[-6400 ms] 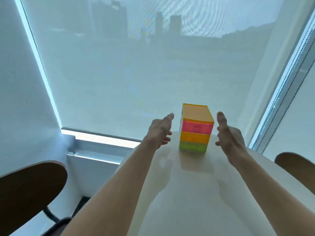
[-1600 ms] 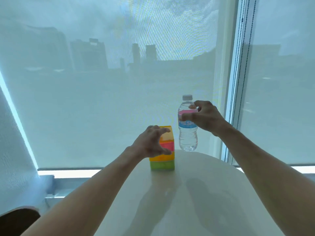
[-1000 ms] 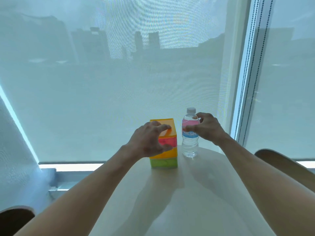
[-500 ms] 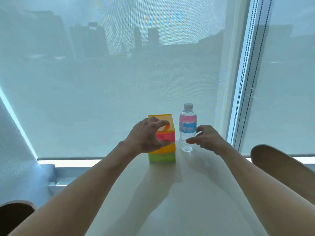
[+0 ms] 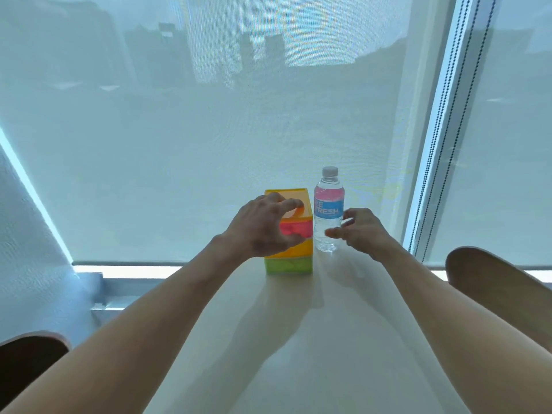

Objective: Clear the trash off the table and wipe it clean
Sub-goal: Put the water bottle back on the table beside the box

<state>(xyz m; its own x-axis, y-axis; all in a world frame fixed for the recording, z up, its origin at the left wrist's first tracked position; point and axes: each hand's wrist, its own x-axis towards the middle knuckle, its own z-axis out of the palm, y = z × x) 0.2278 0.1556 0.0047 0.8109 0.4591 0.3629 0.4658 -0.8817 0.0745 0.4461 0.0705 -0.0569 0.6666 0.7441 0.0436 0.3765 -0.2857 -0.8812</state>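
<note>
The left hand point(image 5: 263, 228) grabs the colorful box point(image 5: 294, 252). The right hand point(image 5: 361, 231), fingers loose, holds nothing beside the bottle point(image 5: 328, 210).

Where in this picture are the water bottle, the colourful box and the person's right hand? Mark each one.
Water bottle point(image 5: 328, 209): head view, on its pink and blue label.
Colourful box point(image 5: 291, 265): head view, on the green bottom layer.
Right hand point(image 5: 360, 233): head view, on the back of the hand.
</note>
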